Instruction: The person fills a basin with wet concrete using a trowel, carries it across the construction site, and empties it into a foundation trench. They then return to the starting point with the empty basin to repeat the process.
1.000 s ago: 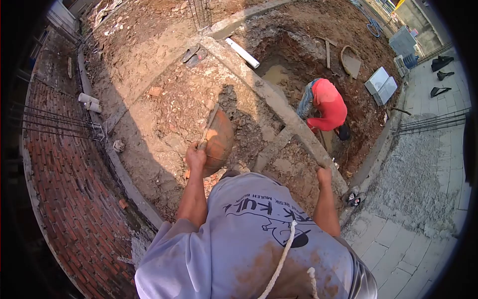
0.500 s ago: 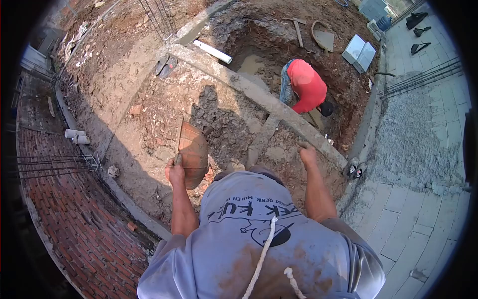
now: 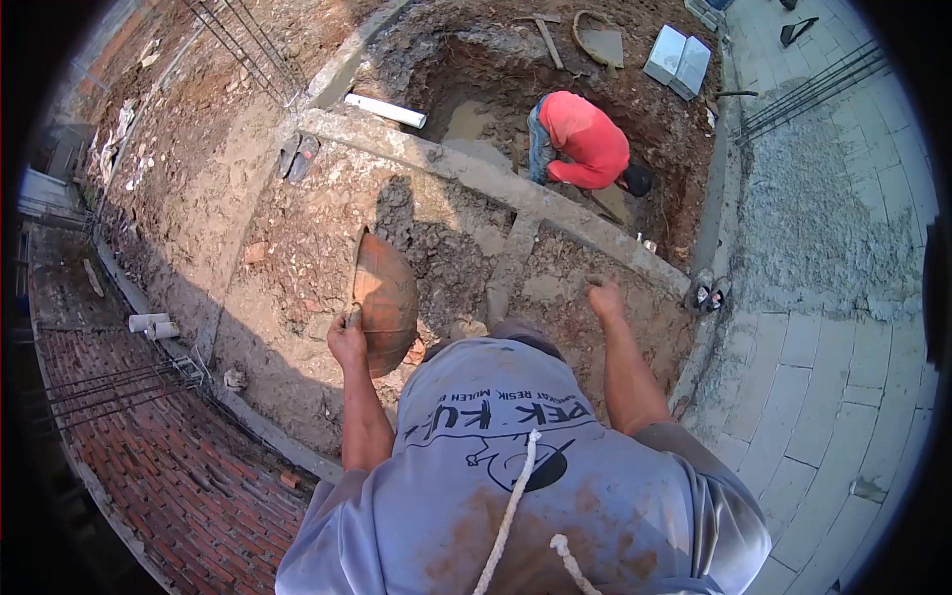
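My left hand grips the rim of a mud-stained orange-brown basin. The basin hangs tilted on its side, its rounded outside turned to the right. Over the muddy ground, my right hand hangs loosely with fingers partly stretched and nothing visible in them. Beyond it runs a narrow concrete beam. A co-worker in a red shirt bends down in the dug pit behind the beam; the co-worker's hands are hidden.
A white pipe and dark sandals lie near the beam. A hoe, another basin and pale blocks sit around the pit. Brick wall borders the left, a block wall the right. Rebar sticks out on both sides.
The view has shifted slightly, so the scene sits further left and the pit higher. My left hand still holds the basin, which has turned a little. The co-worker stays bent over.
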Demonstrator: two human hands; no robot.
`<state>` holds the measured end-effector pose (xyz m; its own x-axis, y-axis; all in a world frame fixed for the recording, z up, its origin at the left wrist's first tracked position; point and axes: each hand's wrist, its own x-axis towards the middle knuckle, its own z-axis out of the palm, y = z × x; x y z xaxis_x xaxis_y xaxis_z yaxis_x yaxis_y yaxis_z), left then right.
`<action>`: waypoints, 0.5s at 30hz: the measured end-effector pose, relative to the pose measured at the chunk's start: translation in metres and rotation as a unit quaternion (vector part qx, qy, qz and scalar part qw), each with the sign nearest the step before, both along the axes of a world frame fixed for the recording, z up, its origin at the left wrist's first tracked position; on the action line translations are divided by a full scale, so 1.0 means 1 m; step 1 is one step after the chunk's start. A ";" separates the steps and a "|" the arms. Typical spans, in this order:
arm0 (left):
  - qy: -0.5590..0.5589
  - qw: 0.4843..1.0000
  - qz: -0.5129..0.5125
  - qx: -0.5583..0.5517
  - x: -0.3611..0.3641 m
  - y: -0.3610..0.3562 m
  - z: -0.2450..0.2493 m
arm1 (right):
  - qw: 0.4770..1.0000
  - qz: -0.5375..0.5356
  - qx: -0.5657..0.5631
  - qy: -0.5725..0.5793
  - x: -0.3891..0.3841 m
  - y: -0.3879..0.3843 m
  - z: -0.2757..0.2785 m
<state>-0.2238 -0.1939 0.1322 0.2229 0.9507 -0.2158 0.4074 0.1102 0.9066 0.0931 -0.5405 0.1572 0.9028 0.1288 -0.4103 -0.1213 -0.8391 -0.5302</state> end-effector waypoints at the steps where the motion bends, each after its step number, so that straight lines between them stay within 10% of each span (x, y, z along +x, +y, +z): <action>1: 0.002 1.000 -0.005 0.003 0.001 0.001 -0.003 | 1.000 -0.003 0.002 -0.002 0.000 -0.003 -0.001; 15: 0.005 0.999 -0.027 0.022 0.010 0.003 0.006 | 1.000 -0.024 -0.014 -0.001 0.001 -0.011 0.005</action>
<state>-0.2133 -0.1905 0.1378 0.2732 0.9456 -0.1765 0.4201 0.0478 0.9062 0.0941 -0.5512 0.1622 0.9081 0.0739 -0.4122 -0.1612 -0.8468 -0.5069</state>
